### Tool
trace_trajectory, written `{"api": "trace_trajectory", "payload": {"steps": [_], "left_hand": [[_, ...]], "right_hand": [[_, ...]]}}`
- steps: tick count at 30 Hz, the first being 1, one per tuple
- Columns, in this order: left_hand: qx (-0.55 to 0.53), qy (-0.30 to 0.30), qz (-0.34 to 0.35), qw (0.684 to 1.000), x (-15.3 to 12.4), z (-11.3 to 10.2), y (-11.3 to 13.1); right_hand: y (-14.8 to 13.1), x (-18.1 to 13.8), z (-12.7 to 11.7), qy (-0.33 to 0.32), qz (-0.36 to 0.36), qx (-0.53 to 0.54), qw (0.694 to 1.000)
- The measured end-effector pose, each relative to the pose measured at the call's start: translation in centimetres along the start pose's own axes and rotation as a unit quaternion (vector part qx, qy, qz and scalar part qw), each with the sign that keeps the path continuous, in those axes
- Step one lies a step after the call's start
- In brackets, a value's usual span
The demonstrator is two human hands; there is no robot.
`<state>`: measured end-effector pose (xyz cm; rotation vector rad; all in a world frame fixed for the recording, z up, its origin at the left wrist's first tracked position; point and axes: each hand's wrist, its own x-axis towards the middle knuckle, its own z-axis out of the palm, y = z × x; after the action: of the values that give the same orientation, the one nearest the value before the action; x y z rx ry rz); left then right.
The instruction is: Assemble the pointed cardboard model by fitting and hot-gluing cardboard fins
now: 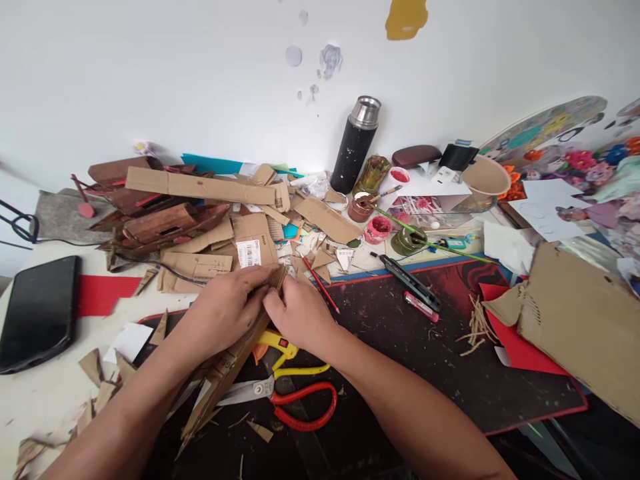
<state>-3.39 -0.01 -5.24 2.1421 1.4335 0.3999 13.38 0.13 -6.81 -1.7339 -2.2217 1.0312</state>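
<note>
A long folded cardboard strip slants across the mat, its near end pointed and its far end between my hands. My left hand grips it from the left, fingers closed around the far part. On the other side my right hand is closed on the same end, its thumb pressed toward the left hand. Below the right hand lie scissors with one red and one yellow handle, blades partly under the cardboard. A yellow tool, perhaps a glue gun, is half hidden behind the strip.
Brown model boats and cardboard scraps pile up at the back left. A black flask, paint pots, a utility knife and a red pencil lie beyond. A phone sits left; a cardboard sheet right.
</note>
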Motion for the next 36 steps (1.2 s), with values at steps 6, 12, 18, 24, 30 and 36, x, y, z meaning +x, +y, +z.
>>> {"api": "trace_trajectory", "payload": {"steps": [6, 12, 18, 24, 30, 36], "left_hand": [[-0.004, 0.006, 0.001, 1.000, -0.02, 0.12, -0.02], [-0.009, 0.001, -0.002, 1.000, -0.07, -0.01, 0.02], [-0.005, 0.003, 0.005, 1.000, -0.02, 0.05, -0.08], [-0.009, 0.004, 0.015, 1.000, 0.02, 0.04, -0.14], [-0.011, 0.000, 0.008, 1.000, 0.08, -0.07, 0.03], [-0.012, 0.009, 0.014, 1.000, 0.08, -0.07, 0.10]], "right_hand": [[0.00, 0.00, -0.06, -0.003, 0.003, -0.002, 1.000], [0.00, 0.05, 0.13, 0.004, -0.001, 0.001, 1.000], [-0.05, 0.00, 0.07, -0.002, 0.001, 0.010, 1.000], [0.05, -0.01, 0.07, 0.001, 0.000, 0.010, 1.000], [-0.09, -0.06, -0.02, 0.000, 0.005, 0.009, 1.000], [0.00, -0.03, 0.04, 0.000, 0.006, 0.007, 1.000]]}}
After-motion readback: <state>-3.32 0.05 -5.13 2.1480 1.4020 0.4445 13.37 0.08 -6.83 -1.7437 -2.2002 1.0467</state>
